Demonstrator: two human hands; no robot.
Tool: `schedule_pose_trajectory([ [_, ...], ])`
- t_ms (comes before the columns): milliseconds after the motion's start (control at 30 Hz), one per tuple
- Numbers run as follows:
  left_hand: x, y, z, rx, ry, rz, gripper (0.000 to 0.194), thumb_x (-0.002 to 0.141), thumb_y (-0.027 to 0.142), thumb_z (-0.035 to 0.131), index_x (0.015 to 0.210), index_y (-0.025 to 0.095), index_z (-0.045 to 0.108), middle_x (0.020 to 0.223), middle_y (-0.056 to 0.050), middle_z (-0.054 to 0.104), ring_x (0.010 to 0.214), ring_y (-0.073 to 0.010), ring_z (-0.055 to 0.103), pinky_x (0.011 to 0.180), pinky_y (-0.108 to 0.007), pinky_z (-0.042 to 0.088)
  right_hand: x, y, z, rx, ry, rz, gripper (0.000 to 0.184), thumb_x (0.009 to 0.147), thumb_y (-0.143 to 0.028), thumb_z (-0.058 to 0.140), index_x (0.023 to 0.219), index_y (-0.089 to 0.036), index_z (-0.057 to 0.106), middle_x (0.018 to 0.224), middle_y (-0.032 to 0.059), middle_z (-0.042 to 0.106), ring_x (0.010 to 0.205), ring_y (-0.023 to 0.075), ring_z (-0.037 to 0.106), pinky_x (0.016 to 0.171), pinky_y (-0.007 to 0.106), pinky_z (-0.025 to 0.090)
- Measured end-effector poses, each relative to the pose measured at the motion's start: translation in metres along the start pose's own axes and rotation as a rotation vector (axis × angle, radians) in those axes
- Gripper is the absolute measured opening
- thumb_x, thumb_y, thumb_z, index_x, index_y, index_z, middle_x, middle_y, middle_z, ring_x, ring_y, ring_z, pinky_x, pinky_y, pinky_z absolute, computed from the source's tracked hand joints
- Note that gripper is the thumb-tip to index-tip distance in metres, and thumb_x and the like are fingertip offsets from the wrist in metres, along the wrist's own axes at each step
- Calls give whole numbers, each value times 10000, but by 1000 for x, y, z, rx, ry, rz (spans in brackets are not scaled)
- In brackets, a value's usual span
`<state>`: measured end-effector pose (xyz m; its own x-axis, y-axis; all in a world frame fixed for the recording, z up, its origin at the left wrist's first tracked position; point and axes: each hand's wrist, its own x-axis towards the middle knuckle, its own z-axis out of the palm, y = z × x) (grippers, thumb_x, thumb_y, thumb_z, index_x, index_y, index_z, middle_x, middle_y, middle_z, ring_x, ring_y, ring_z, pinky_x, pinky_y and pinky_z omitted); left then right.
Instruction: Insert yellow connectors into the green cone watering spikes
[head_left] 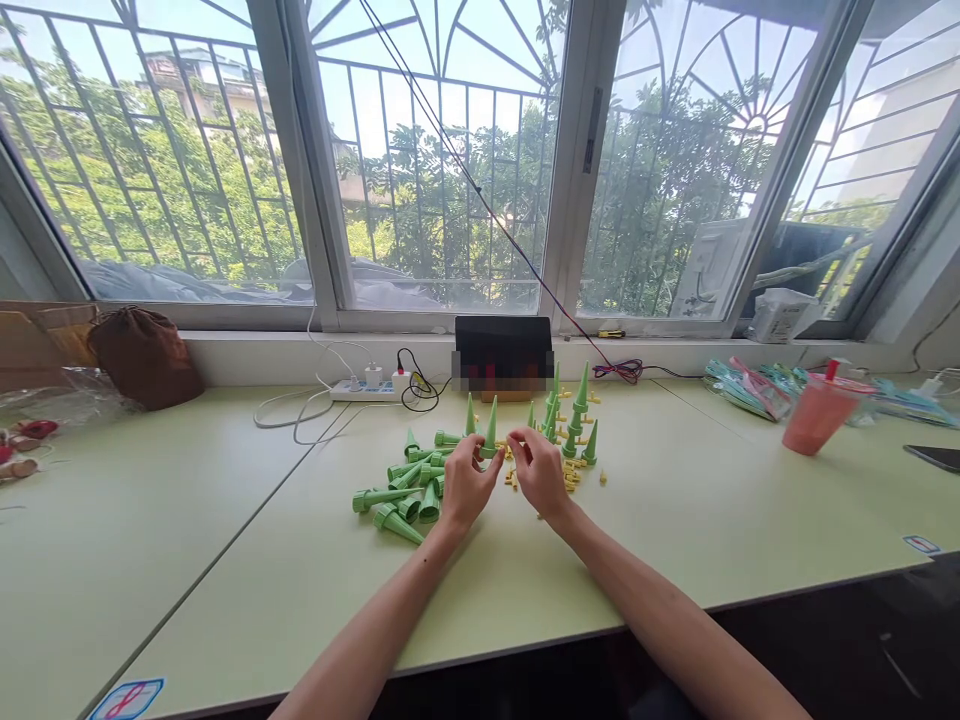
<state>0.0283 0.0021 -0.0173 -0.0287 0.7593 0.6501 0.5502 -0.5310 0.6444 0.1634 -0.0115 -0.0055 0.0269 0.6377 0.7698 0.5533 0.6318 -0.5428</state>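
Observation:
My left hand [469, 482] is closed around the base of a green plastic watering spike [490, 428], whose pointed end stands upward. Close beside it, my right hand [537, 468] is pinched; whatever its fingertips hold is too small or hidden to name. Below and behind the right hand lie several small yellow valve-like pieces [571, 477]. A loose heap of green spikes [401, 494] spreads to the left of my left hand. Upright green spikes [580, 395] with yellow pieces at their sides stand behind and right of my right hand.
A black screen-like device [502, 345] stands at the back by the window. On the left are a power strip [367, 385] with cables and a brown drawstring bag [146, 355]. A red drink cup [825, 410], plastic packets [750, 385] and a dark phone-like object [934, 457] are on the right.

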Motion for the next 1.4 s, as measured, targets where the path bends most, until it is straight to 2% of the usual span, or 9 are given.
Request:
schedule_pose_trajectory([
  [267,0,2,-1,29,1,21,240,811,424,565,850,188,555,688,16,516,539,-117,469,524,-232,377,0,1,0,17,-25,0,201,956,-275,417,873,-191,579,810,47,635,703,162,575,652,256,437],
  [733,0,1,-3,36,-38,29,262,806,446,580,856,188,575,659,30,472,567,-122,454,548,-236,379,1,3,1,10,-45,3,219,952,-264,415,843,-179,584,777,45,627,673,154,556,625,245,416],
  [1000,0,1,-1,32,-68,13,329,811,414,575,1022,162,602,786,-10,570,557,-114,508,602,-269,449,1,4,0,4,-34,19,232,957,-282,410,837,-175,577,748,35,606,639,143,527,598,237,388],
  [1400,1,-2,2,71,-49,-12,310,823,357,554,1036,140,611,895,-53,635,519,-114,522,616,-298,470,1,5,2,17,-90,22,252,958,-279,398,883,-173,614,810,54,644,701,157,568,649,246,423],
])
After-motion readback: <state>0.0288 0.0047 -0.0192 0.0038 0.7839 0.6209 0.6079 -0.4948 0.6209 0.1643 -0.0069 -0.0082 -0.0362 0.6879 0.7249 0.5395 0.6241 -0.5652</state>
